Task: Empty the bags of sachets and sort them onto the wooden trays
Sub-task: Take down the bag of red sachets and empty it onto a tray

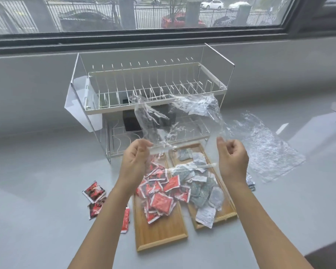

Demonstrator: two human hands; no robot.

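Note:
A clear empty plastic bag [175,117] hangs in the air above the two wooden trays. My left hand [136,160] pinches its lower left edge and my right hand [233,158] holds its lower right edge with curled fingers. The left tray [159,233] carries a heap of red sachets [161,200]. The right tray [226,216] carries grey-green and white sachets [200,183]. Some red sachets overlap the seam between the trays.
A few loose red sachets [94,191] lie on the grey table left of the trays, and a grey one [250,183] lies right of them. A second flat clear bag [266,148] is at the right. A white wire dish rack [149,90] stands behind the trays.

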